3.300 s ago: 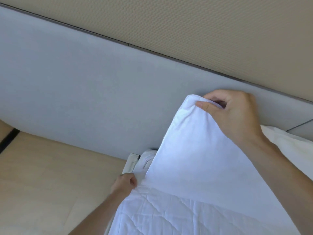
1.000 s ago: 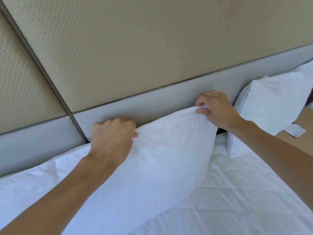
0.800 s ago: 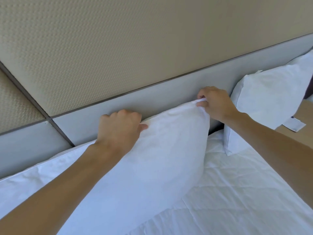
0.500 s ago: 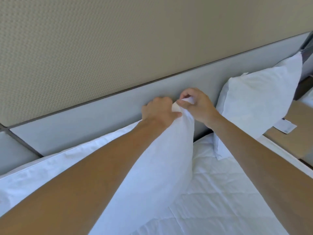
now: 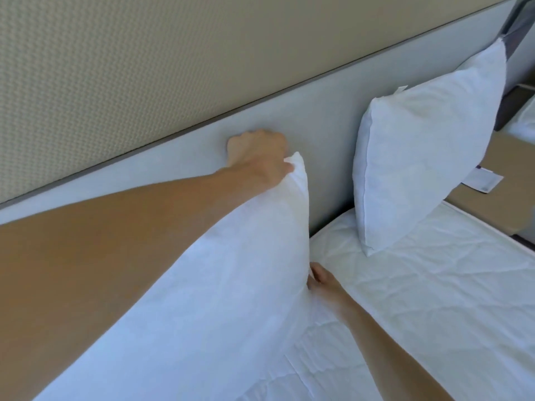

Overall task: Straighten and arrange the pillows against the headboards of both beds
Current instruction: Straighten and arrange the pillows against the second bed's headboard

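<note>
Reaching in low, your right hand (image 5: 320, 280) is touching the bottom edge of the near pillow (image 5: 225, 299), right where the pillow is meeting the bed (image 5: 419, 299). Most of that hand is hiding behind the pillow, so you cannot tell if its fingers are closing on the cloth or just pressing against it.

Up and away from that hand, the near pillow is standing on its long edge and leaning a little. It is big, white and puffy, and it is filling the space between your two hands.

At its top corner, your left hand (image 5: 257, 157) is curling tight around the cloth. The fingers are closed on the corner, and the knuckles are sitting right against the grey headboard (image 5: 327, 111). Your left arm is lying along the top of the pillow.

To the right of that top grip, a second pillow (image 5: 419, 151) is leaning against the same headboard. It is standing apart from the near pillow, with a strip of bare headboard showing between them.

Past the second pillow, beside the bed, a small white card (image 5: 483, 180) is lying on a tan surface (image 5: 509, 157).

Above your left hand, over the headboard, a bumpy tan wall (image 5: 144, 59) is going up.
</note>
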